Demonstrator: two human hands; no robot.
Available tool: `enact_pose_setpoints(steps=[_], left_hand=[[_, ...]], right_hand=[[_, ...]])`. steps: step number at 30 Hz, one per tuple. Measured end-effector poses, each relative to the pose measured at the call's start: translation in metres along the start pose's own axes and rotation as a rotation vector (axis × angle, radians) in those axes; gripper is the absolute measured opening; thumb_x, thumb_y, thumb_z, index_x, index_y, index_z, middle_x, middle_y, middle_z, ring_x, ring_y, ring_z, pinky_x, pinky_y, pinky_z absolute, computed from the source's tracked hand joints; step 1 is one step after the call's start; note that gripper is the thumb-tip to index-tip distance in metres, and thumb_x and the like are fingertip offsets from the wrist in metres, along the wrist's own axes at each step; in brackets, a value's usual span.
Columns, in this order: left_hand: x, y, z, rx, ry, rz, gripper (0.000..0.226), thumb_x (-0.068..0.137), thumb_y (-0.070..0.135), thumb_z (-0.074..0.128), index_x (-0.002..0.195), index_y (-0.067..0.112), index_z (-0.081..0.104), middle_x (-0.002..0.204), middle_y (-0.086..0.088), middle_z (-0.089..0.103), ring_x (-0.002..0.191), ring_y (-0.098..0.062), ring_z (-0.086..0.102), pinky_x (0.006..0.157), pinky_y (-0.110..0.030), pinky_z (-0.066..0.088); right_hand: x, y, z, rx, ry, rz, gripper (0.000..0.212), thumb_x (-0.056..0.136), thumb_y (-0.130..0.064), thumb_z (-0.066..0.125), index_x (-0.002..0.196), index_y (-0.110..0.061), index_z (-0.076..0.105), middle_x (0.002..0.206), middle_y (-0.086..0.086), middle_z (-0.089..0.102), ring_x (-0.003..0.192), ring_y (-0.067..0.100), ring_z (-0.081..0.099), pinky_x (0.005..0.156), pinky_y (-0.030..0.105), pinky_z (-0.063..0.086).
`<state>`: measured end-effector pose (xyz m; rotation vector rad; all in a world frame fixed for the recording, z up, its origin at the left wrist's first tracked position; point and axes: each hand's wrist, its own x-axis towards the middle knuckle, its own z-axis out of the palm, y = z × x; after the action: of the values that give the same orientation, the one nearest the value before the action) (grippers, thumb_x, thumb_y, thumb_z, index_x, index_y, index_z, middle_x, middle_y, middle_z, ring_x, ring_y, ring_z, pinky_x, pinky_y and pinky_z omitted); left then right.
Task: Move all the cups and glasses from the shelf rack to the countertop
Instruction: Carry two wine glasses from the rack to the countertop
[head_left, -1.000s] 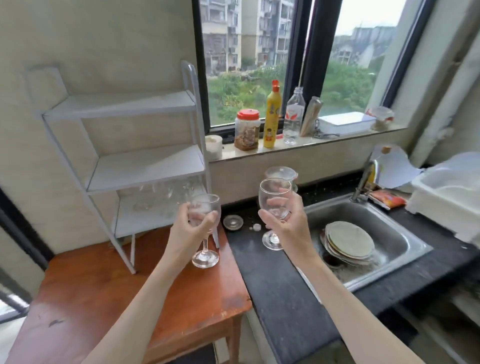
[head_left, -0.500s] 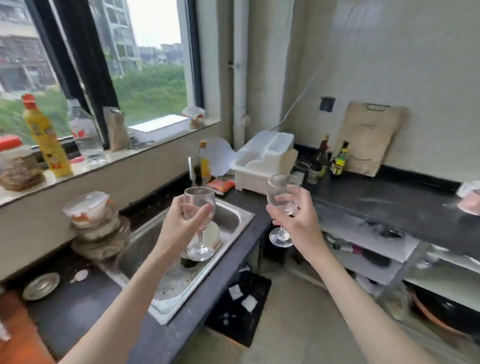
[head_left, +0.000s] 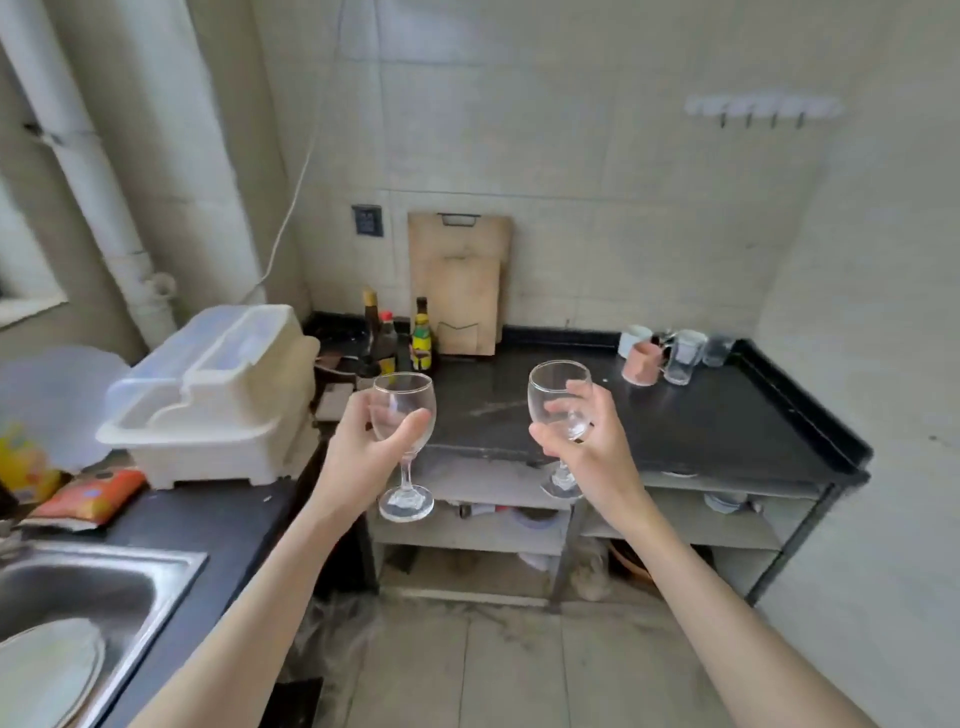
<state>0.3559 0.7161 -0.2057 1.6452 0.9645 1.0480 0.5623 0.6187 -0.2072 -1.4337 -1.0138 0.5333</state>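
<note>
At the far left a steel sink sits in the dark counter, with a white plastic dish rack behind it. The left hand curls round the bowl of a wine glass, thumb across the front and fingers wrapped behind. The glass is held upright in the air, rim up, stem vertical, foot hanging free before the lower shelves. The right hand grips a second wine glass likewise, fingers curled round the bowl, which stands upright above the front edge of the black countertop. At the countertop's back right, a pink mug and clear glasses cluster close together.
</note>
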Motion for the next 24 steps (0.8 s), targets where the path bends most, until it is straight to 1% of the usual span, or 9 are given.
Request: enact_pose_setpoints(steps=[4,6,8,10,12,15,17,21,24], left_hand=[[0.066,-0.013,0.07,-0.009,-0.093,0.009,0.044,0.08,0.038,0.068,0.116,0.018,0.051,0.103,0.004,0.064,0.096,-0.011,0.061,0.079,-0.024,0.047],[0.103,-0.019,0.103,-0.008,-0.128,0.019,0.038,0.082,0.035,0.066,0.113,0.019,0.05,0.101,0.006,0.063,0.094,-0.009,0.061,0.075,-0.022,0.047],[0.142,-0.024,0.136,-0.003,-0.153,0.033,0.036,0.082,0.035,0.066,0.112,0.02,0.051,0.099,0.009,0.063,0.092,-0.007,0.061,0.072,-0.019,0.045],[0.184,-0.025,0.168,-0.007,-0.192,0.038,0.039,0.08,0.038,0.067,0.111,0.022,0.05,0.096,0.012,0.062,0.089,-0.003,0.06,0.071,-0.018,0.044],[0.221,-0.021,0.198,-0.017,-0.238,0.032,0.049,0.071,0.049,0.069,0.109,0.025,0.048,0.094,0.015,0.061,0.085,0.0,0.06,0.07,-0.019,0.044],[0.268,-0.015,0.248,-0.027,-0.314,0.026,0.055,0.064,0.053,0.063,0.108,0.025,0.047,0.092,0.015,0.061,0.084,-0.001,0.06,0.07,-0.02,0.044],[0.293,-0.015,0.284,-0.03,-0.355,0.023,0.062,0.058,0.057,0.064,0.108,0.023,0.048,0.09,0.012,0.062,0.087,-0.006,0.061,0.076,-0.027,0.048],[0.331,-0.024,0.358,-0.004,-0.462,0.0,0.067,0.052,0.06,0.063,0.105,0.021,0.049,0.088,0.009,0.065,0.089,-0.015,0.065,0.086,-0.039,0.052],[0.354,-0.034,0.417,0.023,-0.517,-0.028,0.068,0.054,0.059,0.066,0.108,0.021,0.048,0.093,0.009,0.064,0.09,-0.012,0.063,0.083,-0.034,0.051]], right_hand=[[0.055,0.032,-0.049,-0.061,0.089,0.036,0.063,0.068,-0.034,0.074,0.122,-0.028,0.043,0.106,-0.01,0.063,0.104,0.017,0.06,0.093,0.048,0.048],[0.087,0.045,-0.071,-0.081,0.131,0.04,0.059,0.074,-0.026,0.075,0.124,-0.021,0.045,0.105,-0.01,0.063,0.101,0.007,0.059,0.091,0.038,0.046],[0.122,0.056,-0.09,-0.103,0.168,0.035,0.056,0.076,-0.02,0.074,0.124,-0.017,0.045,0.105,-0.01,0.062,0.09,-0.008,0.058,0.082,0.023,0.044],[0.157,0.066,-0.107,-0.128,0.202,0.029,0.057,0.077,-0.015,0.073,0.126,-0.016,0.044,0.107,-0.01,0.061,0.083,-0.012,0.057,0.073,0.012,0.044],[0.189,0.077,-0.124,-0.136,0.24,0.048,0.056,0.076,-0.016,0.074,0.123,-0.021,0.046,0.104,-0.012,0.062,0.085,-0.009,0.058,0.075,0.015,0.043],[0.232,0.095,-0.155,-0.144,0.293,0.085,0.044,0.075,-0.018,0.076,0.104,-0.038,0.049,0.106,-0.012,0.063,0.095,0.0,0.059,0.077,0.02,0.042],[0.255,0.109,-0.178,-0.159,0.339,0.103,0.044,0.074,-0.02,0.076,0.096,-0.043,0.045,0.107,-0.012,0.064,0.097,0.004,0.06,0.075,0.02,0.042],[0.292,0.143,-0.233,-0.175,0.416,0.167,0.048,0.073,-0.023,0.077,0.1,-0.043,0.044,0.109,-0.007,0.065,0.1,0.006,0.061,0.08,0.025,0.048],[0.322,0.174,-0.278,-0.184,0.453,0.216,0.052,0.073,-0.025,0.077,0.112,-0.034,0.044,0.11,-0.006,0.064,0.099,0.005,0.061,0.083,0.027,0.049]])
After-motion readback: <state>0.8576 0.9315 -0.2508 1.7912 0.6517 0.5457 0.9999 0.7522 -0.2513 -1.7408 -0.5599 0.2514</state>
